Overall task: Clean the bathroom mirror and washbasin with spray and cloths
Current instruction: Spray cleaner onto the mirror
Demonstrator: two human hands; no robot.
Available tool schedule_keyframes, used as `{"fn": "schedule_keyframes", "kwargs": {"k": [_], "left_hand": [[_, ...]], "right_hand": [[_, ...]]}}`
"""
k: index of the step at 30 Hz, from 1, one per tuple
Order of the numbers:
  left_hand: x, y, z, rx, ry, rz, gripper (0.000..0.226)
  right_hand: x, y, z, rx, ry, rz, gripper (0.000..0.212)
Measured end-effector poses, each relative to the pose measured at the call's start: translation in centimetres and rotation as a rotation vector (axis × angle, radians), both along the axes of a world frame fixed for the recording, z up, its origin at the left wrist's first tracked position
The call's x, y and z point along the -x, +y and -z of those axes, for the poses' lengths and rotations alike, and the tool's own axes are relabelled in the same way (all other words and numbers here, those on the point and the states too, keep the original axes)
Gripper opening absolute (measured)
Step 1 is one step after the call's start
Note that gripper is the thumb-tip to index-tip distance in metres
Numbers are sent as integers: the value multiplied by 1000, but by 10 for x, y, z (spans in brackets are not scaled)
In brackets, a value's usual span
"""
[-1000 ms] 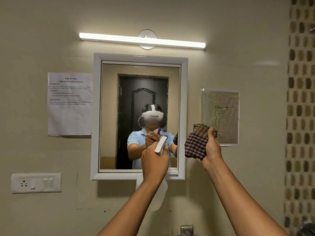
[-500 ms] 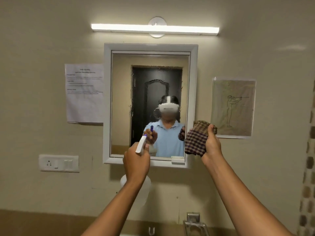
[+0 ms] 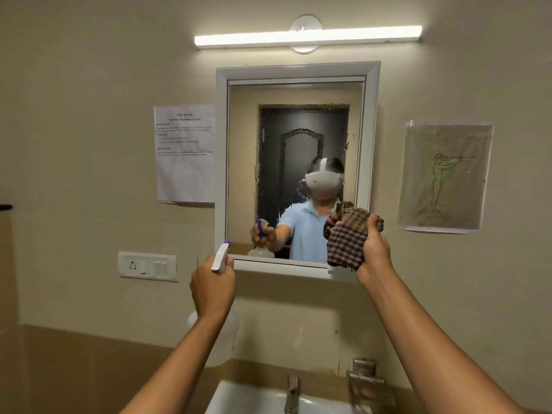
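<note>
At twelve o'clock from our right hand, whose fingers clutch the cloth, lies the mirror, its long axis upright. Our left hand grips the spray bottle at seven, so we judge the right nearer the glass.

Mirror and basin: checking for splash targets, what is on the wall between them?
Bare wall between mirror and basin in the head view; only the tap rises there.

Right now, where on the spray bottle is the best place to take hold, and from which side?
The neck just under the white trigger head, from behind, as the left hand does. The spray bottle is upright, its nozzle toward the mirror, and its body widens below, so the neck fits a closed fist.
</note>
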State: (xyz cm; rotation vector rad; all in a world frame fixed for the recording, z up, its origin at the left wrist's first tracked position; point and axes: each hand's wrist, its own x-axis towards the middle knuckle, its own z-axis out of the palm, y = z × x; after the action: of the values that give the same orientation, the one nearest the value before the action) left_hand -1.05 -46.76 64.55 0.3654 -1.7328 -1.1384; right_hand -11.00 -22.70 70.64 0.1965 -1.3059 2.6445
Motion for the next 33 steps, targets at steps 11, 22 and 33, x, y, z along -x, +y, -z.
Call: {"fn": "schedule_keyframes", "kwargs": {"k": [11,22,33], "left_hand": [[15,0,30,1,-51,83,15],[26,69,33,87,-25,315,13],[27,118,40,94,-34,549,18]], "right_hand": [[-14,7,13,-54,-44,109,61],[-23,38,22,-12,-64,244,60],[-35,65,33,10,-93,319,59]]}}
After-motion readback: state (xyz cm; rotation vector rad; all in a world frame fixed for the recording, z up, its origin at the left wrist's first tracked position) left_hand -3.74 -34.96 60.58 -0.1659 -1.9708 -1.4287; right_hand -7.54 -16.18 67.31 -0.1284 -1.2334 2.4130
